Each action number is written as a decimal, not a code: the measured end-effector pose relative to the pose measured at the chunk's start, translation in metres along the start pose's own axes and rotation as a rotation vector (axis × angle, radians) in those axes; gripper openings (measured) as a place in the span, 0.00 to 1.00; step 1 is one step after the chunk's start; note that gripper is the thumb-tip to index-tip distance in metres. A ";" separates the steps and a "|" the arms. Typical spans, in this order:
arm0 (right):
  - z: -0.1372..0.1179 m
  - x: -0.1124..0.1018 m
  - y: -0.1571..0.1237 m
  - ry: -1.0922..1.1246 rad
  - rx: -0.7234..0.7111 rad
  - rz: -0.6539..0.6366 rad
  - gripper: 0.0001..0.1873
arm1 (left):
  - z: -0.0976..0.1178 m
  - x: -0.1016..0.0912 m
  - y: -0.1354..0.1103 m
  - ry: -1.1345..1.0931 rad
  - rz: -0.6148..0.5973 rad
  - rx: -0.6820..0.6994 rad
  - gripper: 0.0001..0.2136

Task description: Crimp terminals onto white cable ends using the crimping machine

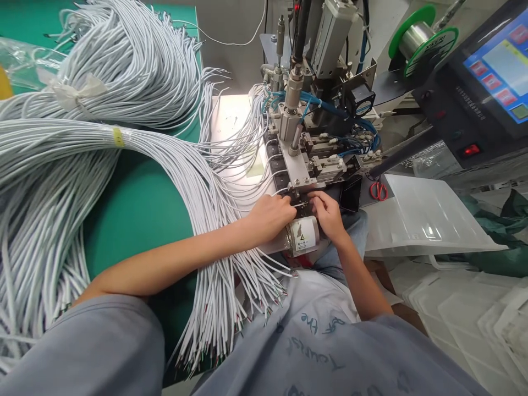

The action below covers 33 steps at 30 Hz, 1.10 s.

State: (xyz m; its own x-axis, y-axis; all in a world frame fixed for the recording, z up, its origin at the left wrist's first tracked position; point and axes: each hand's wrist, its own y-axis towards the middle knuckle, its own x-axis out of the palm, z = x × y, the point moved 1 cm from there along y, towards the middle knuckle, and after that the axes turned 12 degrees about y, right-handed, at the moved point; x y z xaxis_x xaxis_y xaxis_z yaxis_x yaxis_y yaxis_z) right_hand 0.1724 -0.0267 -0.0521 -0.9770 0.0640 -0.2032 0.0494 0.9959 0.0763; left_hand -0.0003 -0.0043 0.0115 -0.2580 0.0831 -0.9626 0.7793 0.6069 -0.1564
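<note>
My left hand [274, 215] is closed on a white cable [298, 205], whose end pokes out past the fingertips toward my other hand. Facing it across a small gap, my right hand [328, 213] has its thumb and fingers pinched together; whatever may be in the pinch is too small to make out. Both hands are at the front edge of a bench machine [299, 165] with metal cylinders and blue air hoses. Several white cables run into a row of black slots along its left side. Just below my hands sits a container with a printed label [304, 235].
A large loose bundle of white cables [177, 159] drapes across the green table [136, 203], passing under my left forearm. Another tied bundle [124, 66] lies behind it. On the right are a solder wire spool [421, 41], a control screen [501, 66], red scissors [378, 191] and a white tray [437, 217].
</note>
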 end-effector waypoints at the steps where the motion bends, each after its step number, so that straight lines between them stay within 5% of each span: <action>1: -0.004 0.000 -0.003 -0.016 -0.053 -0.027 0.14 | 0.000 0.000 0.000 -0.003 0.008 -0.003 0.07; 6: -0.011 0.000 -0.013 -0.129 -0.148 -0.170 0.17 | 0.001 0.000 0.000 -0.028 0.021 -0.006 0.08; 14: -0.031 0.004 -0.044 -0.114 -0.177 0.229 0.16 | -0.002 0.002 -0.002 -0.057 -0.033 -0.079 0.08; 20: -0.040 0.047 -0.092 -0.269 0.048 -0.254 0.10 | -0.012 0.001 0.001 -0.029 -0.054 -0.223 0.11; 23: -0.035 0.065 -0.100 -0.245 0.137 -0.378 0.14 | -0.033 0.000 0.007 -0.057 -0.052 -0.252 0.08; 29: -0.030 0.071 -0.095 -0.113 0.152 -0.424 0.13 | -0.115 0.014 0.011 0.042 0.188 -0.614 0.15; 33: -0.031 0.068 -0.091 -0.146 0.121 -0.442 0.16 | -0.145 0.040 0.013 -0.061 0.040 -0.742 0.29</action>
State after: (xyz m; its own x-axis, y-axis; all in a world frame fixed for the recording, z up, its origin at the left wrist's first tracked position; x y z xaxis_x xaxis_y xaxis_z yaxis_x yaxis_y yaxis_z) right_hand 0.0951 -0.1152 -0.0423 -0.8709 -0.3677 -0.3261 -0.3320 0.9294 -0.1611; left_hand -0.0828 0.1216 0.0031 -0.1884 0.0857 -0.9783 0.1919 0.9802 0.0489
